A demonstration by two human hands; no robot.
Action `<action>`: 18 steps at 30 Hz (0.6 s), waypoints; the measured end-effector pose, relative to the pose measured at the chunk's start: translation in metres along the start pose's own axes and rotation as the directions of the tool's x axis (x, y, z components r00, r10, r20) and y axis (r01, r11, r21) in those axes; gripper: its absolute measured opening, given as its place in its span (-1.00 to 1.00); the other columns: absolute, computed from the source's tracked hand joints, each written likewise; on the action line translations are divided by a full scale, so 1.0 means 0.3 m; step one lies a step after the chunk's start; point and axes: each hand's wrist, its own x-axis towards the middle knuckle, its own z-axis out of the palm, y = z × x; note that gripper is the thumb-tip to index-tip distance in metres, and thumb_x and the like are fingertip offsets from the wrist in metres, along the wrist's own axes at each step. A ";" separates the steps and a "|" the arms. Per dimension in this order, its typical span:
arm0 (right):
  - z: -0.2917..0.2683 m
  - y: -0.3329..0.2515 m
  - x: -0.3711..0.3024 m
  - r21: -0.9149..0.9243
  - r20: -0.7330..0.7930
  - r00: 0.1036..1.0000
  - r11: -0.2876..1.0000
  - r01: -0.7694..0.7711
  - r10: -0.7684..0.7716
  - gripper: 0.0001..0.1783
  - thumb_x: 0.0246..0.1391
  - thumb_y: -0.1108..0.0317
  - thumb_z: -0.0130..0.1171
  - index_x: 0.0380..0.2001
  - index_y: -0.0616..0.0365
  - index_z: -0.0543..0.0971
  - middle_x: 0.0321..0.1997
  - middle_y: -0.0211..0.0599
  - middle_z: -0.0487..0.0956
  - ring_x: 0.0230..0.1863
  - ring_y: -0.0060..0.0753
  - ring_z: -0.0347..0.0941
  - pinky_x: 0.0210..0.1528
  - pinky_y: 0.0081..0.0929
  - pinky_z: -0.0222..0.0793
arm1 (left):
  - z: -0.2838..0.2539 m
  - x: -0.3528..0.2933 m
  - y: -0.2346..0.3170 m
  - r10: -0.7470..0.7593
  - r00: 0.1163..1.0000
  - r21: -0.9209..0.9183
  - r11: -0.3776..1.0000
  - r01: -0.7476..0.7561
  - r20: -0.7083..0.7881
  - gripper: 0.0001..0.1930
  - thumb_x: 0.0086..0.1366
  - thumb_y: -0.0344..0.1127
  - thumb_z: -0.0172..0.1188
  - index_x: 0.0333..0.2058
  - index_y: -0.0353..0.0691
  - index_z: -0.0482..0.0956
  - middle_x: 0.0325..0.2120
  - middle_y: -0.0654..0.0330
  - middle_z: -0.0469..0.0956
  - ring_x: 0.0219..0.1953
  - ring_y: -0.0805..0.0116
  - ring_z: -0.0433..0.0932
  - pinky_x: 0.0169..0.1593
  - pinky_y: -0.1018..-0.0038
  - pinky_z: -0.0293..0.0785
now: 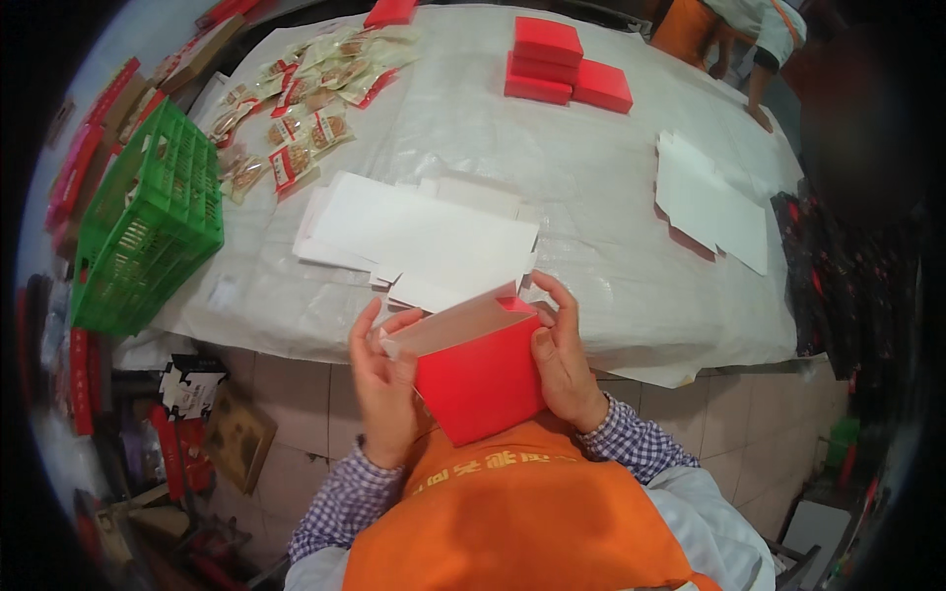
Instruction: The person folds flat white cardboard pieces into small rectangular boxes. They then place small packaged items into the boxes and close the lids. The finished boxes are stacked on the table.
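Observation:
A partly folded red cardboard box is held up against my orange apron at the table's near edge, its pale inside and raised flap facing up. My left hand has its fingers curled at the box's left end, by a pale flap. At the right end my right hand grips the side, thumb on the red face and index finger raised near the top corner. Just beyond the box lies a loose pile of flat white box blanks.
On the covered table are packaged snacks at the far left and several red boxes at the back. A green crate stands left. More flat blanks lie right; another person's arm rests at the far right edge.

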 end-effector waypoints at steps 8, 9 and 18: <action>-0.052 0.059 -0.017 -0.289 0.041 0.999 0.957 0.005 0.007 -0.65 0.42 0.30 -0.12 0.13 0.25 0.43 0.04 -0.19 0.52 0.05 -0.33 0.43 0.22 -0.39 0.32 | 0.029 -0.060 -0.061 0.083 0.973 0.376 0.913 -0.161 0.215 -0.22 0.48 -0.36 0.00 0.49 -0.31 -0.25 0.37 -0.12 0.17 0.34 0.12 0.29 0.37 0.29 0.22; -0.079 0.056 -0.014 -0.310 0.086 0.992 0.949 -0.056 0.087 -0.67 0.41 0.31 -0.11 0.10 0.25 0.46 0.02 -0.19 0.54 0.05 -0.32 0.45 0.21 -0.40 0.32 | 0.033 -0.061 -0.058 0.070 0.966 0.389 0.906 -0.166 0.248 -0.22 0.47 -0.39 0.00 0.49 -0.32 -0.26 0.36 -0.14 0.18 0.33 0.11 0.30 0.37 0.28 0.23; -0.102 -0.023 0.033 -0.104 0.107 0.982 0.984 -0.142 0.153 -0.60 0.42 0.22 -0.12 0.05 0.26 0.57 0.02 -0.14 0.60 0.11 -0.32 0.47 0.20 -0.45 0.34 | 0.057 -0.083 -0.060 0.193 0.943 0.400 0.869 -0.293 0.271 -0.17 0.39 -0.42 0.06 0.47 -0.41 -0.26 0.35 -0.20 0.17 0.34 0.08 0.27 0.38 0.26 0.20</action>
